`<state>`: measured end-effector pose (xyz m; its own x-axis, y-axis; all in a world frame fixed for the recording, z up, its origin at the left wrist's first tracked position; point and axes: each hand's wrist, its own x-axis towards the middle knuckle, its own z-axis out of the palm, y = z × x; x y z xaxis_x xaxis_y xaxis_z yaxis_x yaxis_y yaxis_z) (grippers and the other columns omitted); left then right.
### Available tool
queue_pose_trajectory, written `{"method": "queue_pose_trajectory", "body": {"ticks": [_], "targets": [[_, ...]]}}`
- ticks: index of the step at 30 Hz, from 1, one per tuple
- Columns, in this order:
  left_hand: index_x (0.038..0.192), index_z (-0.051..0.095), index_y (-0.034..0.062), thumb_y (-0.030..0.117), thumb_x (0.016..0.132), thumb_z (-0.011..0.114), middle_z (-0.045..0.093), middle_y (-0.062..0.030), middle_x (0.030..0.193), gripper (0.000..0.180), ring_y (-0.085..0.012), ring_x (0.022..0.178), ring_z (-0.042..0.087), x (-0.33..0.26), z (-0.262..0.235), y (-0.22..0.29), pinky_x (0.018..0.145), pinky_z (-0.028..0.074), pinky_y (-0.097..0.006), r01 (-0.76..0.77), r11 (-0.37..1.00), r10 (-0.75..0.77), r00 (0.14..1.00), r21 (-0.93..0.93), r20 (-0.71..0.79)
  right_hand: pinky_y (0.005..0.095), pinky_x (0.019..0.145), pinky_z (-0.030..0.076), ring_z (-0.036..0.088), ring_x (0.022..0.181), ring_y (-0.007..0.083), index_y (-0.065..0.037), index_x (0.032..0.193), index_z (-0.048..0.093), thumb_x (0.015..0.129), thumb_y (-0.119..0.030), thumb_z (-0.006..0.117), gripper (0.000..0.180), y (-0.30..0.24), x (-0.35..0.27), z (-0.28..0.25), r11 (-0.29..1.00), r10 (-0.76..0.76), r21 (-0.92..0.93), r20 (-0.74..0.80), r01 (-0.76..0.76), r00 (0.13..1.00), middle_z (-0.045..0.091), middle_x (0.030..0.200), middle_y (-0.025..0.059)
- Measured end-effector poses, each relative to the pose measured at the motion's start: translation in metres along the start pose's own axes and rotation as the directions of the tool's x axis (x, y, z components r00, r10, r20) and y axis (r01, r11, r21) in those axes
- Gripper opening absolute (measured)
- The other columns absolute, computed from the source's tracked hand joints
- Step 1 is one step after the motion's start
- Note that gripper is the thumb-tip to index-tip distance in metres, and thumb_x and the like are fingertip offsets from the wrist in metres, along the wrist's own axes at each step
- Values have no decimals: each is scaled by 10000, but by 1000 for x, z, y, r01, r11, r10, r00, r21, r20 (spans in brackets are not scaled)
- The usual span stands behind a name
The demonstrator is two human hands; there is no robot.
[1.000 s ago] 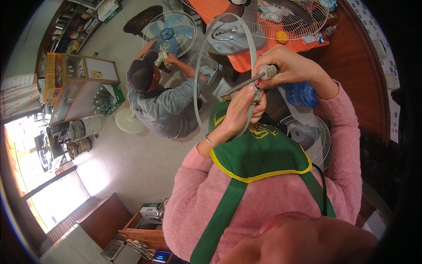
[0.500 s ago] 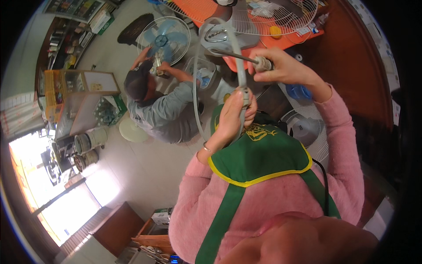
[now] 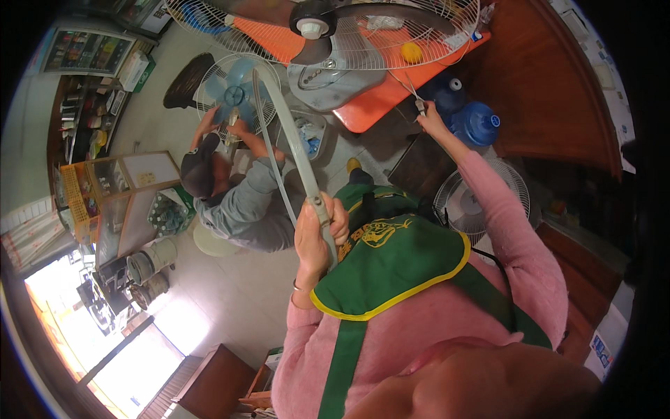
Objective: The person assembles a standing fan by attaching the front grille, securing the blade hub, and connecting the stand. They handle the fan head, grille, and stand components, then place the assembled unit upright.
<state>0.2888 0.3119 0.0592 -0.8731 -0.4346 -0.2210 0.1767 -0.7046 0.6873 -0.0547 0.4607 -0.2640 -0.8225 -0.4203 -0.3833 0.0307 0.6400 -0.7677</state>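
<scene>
My left hand [image 3: 317,227] is closed round the joint of a white fan grille ring [image 3: 293,136], a thin band that rises upward, seen nearly edge-on. My right hand [image 3: 434,120] reaches out beside the orange table's front edge. It grips a screwdriver [image 3: 420,106] by the pale handle, with the thin shaft pointing toward the table. Above the table a fan with dark blades [image 3: 314,50] sits in a white wire guard. A grey fan base [image 3: 338,87] lies on the orange table [image 3: 359,120].
At left a person in a grey shirt [image 3: 248,209] handles a blue-bladed fan [image 3: 236,96]. A clear bin [image 3: 307,133] stands beside them. Blue water jugs [image 3: 481,124] and another fan guard [image 3: 513,185] are at right. A yellow round thing [image 3: 412,52] lies on the table.
My right hand, with the screwdriver, has moved away from the ring and out toward the table. My left hand has come lower and to the left with the ring. The view has shifted.
</scene>
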Motion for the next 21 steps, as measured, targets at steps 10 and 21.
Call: {"method": "queue_pose_trajectory", "body": {"ticks": [10, 21], "targets": [[839, 361, 86, 405, 1004, 327, 332, -19, 599, 361, -73, 472, 220, 2, 13, 14, 405, 163, -226, -32, 998, 38, 994, 59, -103, 508, 933, 426, 500, 1121, 467, -75, 1210, 479, 862, -256, 549, 399, 13, 135, 2, 859, -135, -508, -102, 65, 986, 433, 1304, 263], [823, 374, 79, 503, 963, 400, 350, -28, 593, 447, -83, 492, 260, -2, 14, 37, 430, 195, -229, -140, 987, 152, 970, 73, -191, 497, 824, 457, 573, 1004, 368, -138, 1228, 516, 861, -185, 536, 371, 8, 161, 11, 766, -393, -607, -180, 213, 902, 595, 1097, 186]]}}
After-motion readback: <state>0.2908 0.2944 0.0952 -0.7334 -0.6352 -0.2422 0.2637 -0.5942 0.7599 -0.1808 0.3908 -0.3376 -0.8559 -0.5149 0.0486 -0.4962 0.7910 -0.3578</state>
